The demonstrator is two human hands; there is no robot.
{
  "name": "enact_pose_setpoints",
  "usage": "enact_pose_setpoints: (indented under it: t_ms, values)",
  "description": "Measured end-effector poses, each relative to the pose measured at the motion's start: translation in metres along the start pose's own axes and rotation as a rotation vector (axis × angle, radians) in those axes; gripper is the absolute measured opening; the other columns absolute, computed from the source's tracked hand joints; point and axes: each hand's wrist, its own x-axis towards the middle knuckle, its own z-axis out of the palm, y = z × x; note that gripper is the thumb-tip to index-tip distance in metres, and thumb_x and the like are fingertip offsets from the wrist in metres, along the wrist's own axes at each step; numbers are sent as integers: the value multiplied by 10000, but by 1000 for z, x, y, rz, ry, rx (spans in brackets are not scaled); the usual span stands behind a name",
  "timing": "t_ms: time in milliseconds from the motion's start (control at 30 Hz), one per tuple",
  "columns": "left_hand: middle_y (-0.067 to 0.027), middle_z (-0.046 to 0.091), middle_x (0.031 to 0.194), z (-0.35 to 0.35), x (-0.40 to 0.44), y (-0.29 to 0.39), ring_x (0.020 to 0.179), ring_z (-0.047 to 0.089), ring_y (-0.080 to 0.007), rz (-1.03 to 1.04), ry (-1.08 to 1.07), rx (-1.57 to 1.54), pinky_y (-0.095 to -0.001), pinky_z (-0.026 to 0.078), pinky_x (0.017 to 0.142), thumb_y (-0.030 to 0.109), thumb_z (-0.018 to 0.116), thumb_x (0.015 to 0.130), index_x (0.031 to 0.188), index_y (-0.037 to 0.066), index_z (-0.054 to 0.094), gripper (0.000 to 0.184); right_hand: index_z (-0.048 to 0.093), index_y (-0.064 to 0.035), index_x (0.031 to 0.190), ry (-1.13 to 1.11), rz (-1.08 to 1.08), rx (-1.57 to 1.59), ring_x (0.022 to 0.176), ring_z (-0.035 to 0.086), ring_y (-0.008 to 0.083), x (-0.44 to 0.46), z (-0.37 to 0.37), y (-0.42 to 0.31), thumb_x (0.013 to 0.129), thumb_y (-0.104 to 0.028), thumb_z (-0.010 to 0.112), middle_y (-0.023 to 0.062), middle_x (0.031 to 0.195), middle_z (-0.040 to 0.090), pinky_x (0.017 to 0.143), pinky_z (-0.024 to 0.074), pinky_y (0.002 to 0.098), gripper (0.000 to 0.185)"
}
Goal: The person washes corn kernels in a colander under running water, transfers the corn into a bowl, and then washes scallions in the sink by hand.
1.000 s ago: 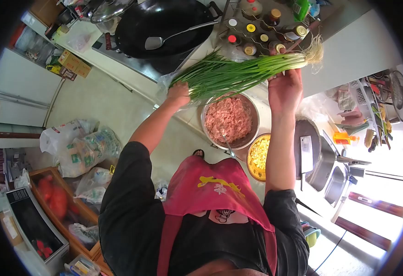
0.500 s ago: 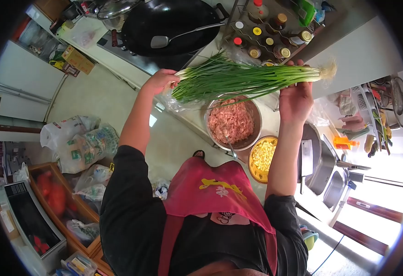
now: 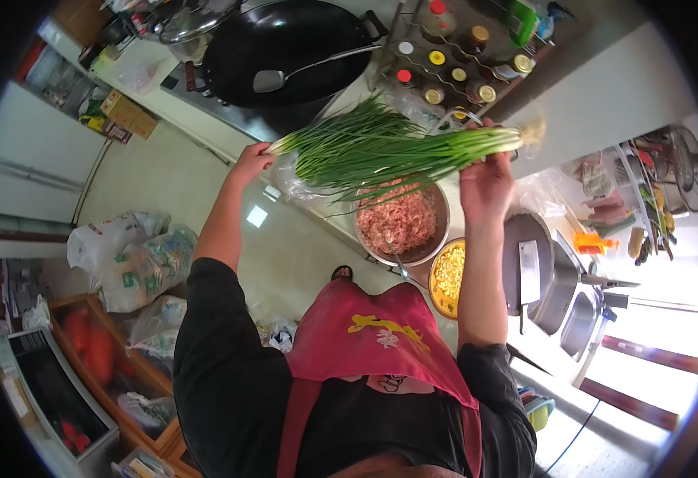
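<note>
A long bunch of scallions [image 3: 437, 157] stretches above the counter, its pale root end in my right hand [image 3: 486, 182], with fingers and thumb wrapped around it. My left hand [image 3: 251, 164] pinches the white ends of a second scallion bunch [image 3: 345, 137] that points the opposite way. Their green leaves overlap in the middle. Below the leaves stands a metal bowl [image 3: 447, 209] of minced meat [image 3: 397, 223]; a spoon [image 3: 401, 265] rests in it. The leaves hide the bowl's back rim. Clear plastic [image 3: 295, 182] lies beneath the left bunch.
A black wok [image 3: 285, 40] with a spatula [image 3: 269, 80] sits on the stove. Bottles [image 3: 437, 57] fill a rack behind. Chopped yellow food is in a dish [image 3: 433, 291]. A cleaver [image 3: 530, 275] lies on a round board [image 3: 516, 239] beside the sink [image 3: 580, 327].
Both hands have shifted left with the scallions, and my right hand has come slightly lower. The two bunches look more spread apart, with leaves hanging further over the meat bowl.
</note>
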Motion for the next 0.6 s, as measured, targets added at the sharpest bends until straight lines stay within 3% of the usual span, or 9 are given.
enact_pose_setpoints:
  t_ms: [100,133,233,267,467,600]
  values:
    - [-113,679,923,15,25,-46,865,660,-265,211,301,551,-348,528,791,129,633,852,1206,103,648,356,479,-73,1323,106,30,-29,1259,518,307,-2,14,13,989,-151,447,114,1369,535,1043,447,455,344]
    - [-139,645,1130,16,26,-48,1063,608,-353,157,266,690,-458,503,901,137,612,863,1284,174,600,423,464,-72,1322,87,47,-49,1252,527,301,-2,13,17,1002,-169,430,101,1368,539,1028,457,448,336]
    - [-113,587,1245,25,28,-62,1148,562,-337,124,340,883,-506,475,934,130,607,860,1350,217,541,502,436,-80,1340,126,72,-34,1250,529,290,1,12,32,994,-144,426,91,1370,537,1005,466,441,352]
    - [-116,540,1309,23,36,-69,1201,522,-329,36,294,794,-547,453,946,130,604,859,1385,259,497,552,435,-80,1339,127,81,-19,1253,526,289,2,9,36,991,-136,428,88,1367,539,1005,462,442,353]
    - [-164,573,1216,13,25,-54,1105,578,-342,169,222,809,-448,497,904,120,596,870,1332,200,550,471,430,-88,1335,160,101,20,1266,508,297,10,1,50,985,-106,438,90,1351,536,1008,439,447,351]
    - [-171,599,1069,2,4,-16,959,614,-322,327,249,538,-359,518,828,81,598,861,1227,57,618,367,433,-96,1327,47,-50,-93,1252,514,309,33,13,47,992,-96,456,97,1344,527,1000,439,451,336]
